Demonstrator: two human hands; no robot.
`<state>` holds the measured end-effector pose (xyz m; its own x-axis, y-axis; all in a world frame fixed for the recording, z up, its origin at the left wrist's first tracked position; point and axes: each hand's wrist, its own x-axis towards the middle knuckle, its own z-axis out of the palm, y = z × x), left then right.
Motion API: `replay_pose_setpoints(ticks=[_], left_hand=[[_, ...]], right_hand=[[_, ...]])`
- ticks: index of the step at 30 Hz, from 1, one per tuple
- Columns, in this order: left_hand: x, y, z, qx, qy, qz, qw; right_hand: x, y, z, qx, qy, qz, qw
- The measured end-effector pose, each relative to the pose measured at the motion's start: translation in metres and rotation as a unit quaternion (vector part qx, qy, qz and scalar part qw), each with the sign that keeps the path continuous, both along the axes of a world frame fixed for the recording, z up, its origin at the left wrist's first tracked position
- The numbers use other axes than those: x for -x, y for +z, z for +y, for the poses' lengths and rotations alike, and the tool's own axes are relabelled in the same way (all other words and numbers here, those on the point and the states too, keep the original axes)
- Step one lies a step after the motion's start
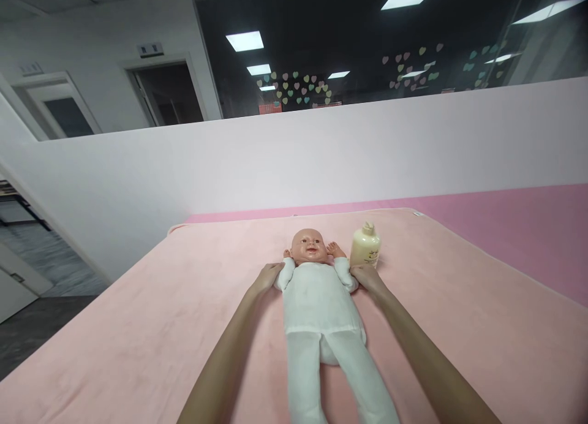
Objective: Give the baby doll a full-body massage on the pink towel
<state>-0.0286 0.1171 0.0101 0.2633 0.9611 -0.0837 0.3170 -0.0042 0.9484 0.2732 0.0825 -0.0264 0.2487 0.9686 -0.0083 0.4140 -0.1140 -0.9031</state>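
A baby doll (321, 295) with a bare head and a white cloth body lies face up on a pink blanket (184, 314), its head away from me and both arms raised. My left hand (269, 277) is closed at the doll's arm on the left of the picture. On the other side, my right hand (366, 276) is closed at the doll's other arm. Just beyond my right hand stands a pale yellow bottle (365, 246), its lower part partly hidden by that hand.
A low white partition (321, 154) runs behind the blanket, with a pink surface (519, 228) at its right. Dark glass with heart stickers (298, 88) rises above it. Two doorways are at the upper left.
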Motion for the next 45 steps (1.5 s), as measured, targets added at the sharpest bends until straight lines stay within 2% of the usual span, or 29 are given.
replay_pose_setpoints(ticks=[4,12,15,19,22,24,27,31,38,42,45], left_hand=[[-0.001,0.002,-0.001,0.007,-0.004,-0.018,1.000],[-0.002,0.002,-0.002,0.017,-0.014,-0.044,0.999],[-0.003,0.002,-0.001,0.033,-0.010,-0.051,0.998],[-0.003,0.002,-0.002,0.040,0.004,-0.049,0.998],[-0.003,0.003,-0.003,0.034,-0.003,-0.053,0.998],[-0.003,0.004,-0.005,0.026,-0.011,-0.053,0.998],[-0.003,0.005,-0.006,0.017,-0.016,-0.048,0.999],[-0.002,0.004,-0.005,0.008,-0.014,-0.026,1.000],[-0.002,0.005,-0.006,-0.008,-0.025,-0.013,1.000],[-0.007,0.006,-0.008,-0.036,0.019,0.060,0.997],[-0.010,0.004,-0.007,-0.046,0.039,0.096,0.994]], right_hand=[[0.004,0.013,-0.005,0.042,-0.030,-0.028,0.998],[0.022,0.029,-0.018,-0.034,0.002,-0.136,0.990],[0.019,0.030,-0.020,-0.040,0.053,-0.095,0.993],[0.014,0.034,-0.026,-0.025,0.056,0.001,0.998],[0.016,0.037,-0.033,-0.028,0.092,0.014,0.995],[0.020,0.036,-0.036,-0.034,0.083,-0.026,0.996],[0.024,0.032,-0.034,-0.041,0.030,-0.095,0.994],[0.026,0.025,-0.027,-0.056,0.017,-0.128,0.990],[0.028,0.018,-0.015,-0.060,0.002,-0.146,0.987],[0.029,0.017,-0.010,-0.046,-0.021,-0.144,0.988],[0.027,0.015,-0.012,-0.060,-0.015,-0.103,0.993]])
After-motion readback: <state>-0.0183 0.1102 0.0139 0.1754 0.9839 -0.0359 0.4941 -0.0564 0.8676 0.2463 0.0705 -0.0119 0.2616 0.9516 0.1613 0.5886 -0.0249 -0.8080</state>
